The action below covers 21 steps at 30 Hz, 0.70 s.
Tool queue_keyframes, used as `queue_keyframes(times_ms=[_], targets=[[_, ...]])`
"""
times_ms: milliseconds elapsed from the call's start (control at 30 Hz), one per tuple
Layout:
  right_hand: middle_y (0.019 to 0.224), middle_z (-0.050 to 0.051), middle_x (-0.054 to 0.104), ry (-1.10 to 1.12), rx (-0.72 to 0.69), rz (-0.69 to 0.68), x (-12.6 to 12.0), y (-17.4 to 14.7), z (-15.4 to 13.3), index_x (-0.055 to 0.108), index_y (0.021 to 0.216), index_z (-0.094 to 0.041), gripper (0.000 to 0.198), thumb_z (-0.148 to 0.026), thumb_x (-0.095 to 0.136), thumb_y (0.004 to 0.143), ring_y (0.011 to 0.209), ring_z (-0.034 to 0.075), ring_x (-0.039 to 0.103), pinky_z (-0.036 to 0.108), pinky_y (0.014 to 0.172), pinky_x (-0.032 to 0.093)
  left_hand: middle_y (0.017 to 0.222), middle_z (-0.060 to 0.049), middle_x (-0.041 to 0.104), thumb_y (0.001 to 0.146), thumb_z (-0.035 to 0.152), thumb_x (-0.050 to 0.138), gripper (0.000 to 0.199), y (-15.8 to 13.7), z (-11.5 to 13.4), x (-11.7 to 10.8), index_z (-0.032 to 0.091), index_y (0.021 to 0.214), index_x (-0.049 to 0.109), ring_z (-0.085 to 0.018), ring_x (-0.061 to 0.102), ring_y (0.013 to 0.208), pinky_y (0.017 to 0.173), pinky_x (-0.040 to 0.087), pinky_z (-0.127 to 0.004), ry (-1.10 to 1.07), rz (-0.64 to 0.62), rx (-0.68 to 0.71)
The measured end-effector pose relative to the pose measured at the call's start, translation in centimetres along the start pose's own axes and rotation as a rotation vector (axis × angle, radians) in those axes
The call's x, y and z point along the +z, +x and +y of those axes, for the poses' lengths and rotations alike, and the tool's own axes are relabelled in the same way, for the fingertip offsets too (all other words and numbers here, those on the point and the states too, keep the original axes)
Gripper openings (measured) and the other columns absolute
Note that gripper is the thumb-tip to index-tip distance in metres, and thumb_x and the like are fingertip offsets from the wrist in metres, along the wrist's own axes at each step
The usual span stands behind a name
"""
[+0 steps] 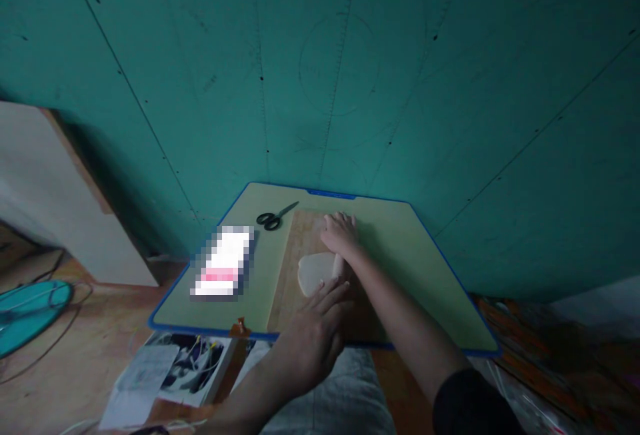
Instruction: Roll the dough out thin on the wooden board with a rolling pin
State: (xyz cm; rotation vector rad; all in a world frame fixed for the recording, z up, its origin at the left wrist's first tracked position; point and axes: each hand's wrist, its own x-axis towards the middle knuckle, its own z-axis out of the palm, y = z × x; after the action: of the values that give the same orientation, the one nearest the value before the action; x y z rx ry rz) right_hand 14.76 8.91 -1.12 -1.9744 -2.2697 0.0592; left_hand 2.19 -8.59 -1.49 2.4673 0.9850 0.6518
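A flat, pale sheet of dough [316, 274] lies on a wooden board [286, 288]. Along its right edge runs a short, light-coloured rolling pin [339, 266], of which only the middle shows between my hands. My right hand [340, 232] is closed over the pin's far end, fingers bent. At the near end, my left hand [320, 328] rests its fingers over the pin, close to the dough's lower edge. Both pin ends are hidden under the hands. Black-handled scissors [273, 220] lie past the board's far left corner, apart from both hands.
The board lies on a pale green folding table [425, 288] with a blue rim. To its left is a blurred-out, phone-like rectangle [225, 262]. Behind stands a green wall [340, 88]. A white panel [65, 202] leans at left, and an open box [195, 362] sits below the table.
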Motion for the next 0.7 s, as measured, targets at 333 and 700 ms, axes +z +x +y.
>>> queue_keyframes(times_ms=[333,700], targets=[[0.136,0.011,0.052,0.007,-0.064,0.014,-0.1,-0.9,1.5,0.057,0.125,-0.022,0.039,-0.026,0.045,0.089,0.134,0.029,0.034,0.046,0.111,0.020,0.155,-0.019,0.032,0.083,0.010,0.045,0.060,0.6,0.3,2.1,0.006,0.143,0.042,-0.030,0.019,0.148,0.118,0.028,-0.054,0.099,0.006,0.037],[0.138,0.009,0.050,0.014,-0.059,-0.008,-0.1,-1.4,3.9,0.060,0.124,-0.025,0.036,-0.025,0.043,0.092,0.130,0.024,0.040,0.039,0.108,0.027,0.153,-0.017,0.037,0.079,0.007,0.048,0.061,1.4,1.0,2.9,0.011,0.140,0.048,-0.032,0.021,0.147,0.118,0.026,-0.055,0.097,-0.039,0.051]])
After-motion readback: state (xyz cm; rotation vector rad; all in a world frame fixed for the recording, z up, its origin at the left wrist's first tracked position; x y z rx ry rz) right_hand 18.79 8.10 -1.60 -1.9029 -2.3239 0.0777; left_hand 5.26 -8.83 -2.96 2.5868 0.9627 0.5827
